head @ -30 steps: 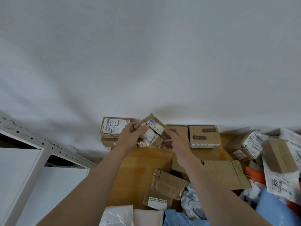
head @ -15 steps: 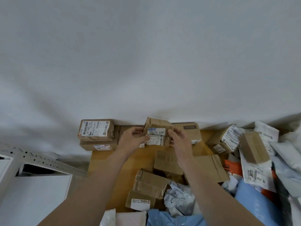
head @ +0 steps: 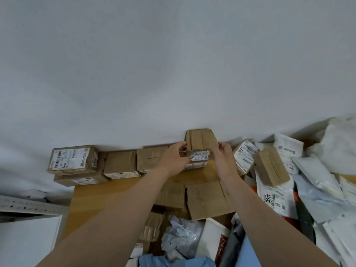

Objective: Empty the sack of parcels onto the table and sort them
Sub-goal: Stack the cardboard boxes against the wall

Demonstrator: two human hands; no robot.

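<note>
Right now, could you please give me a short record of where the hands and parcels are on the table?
left hand: grips the small cardboard box on its left side
right hand: grips the same box on its right side
box position: far edge of the table, against the wall
row: cardboard boxes along the wall, left of the hands
far-left end: labelled box stacked on another
unsorted: white mailer bags heaped on the right
</note>
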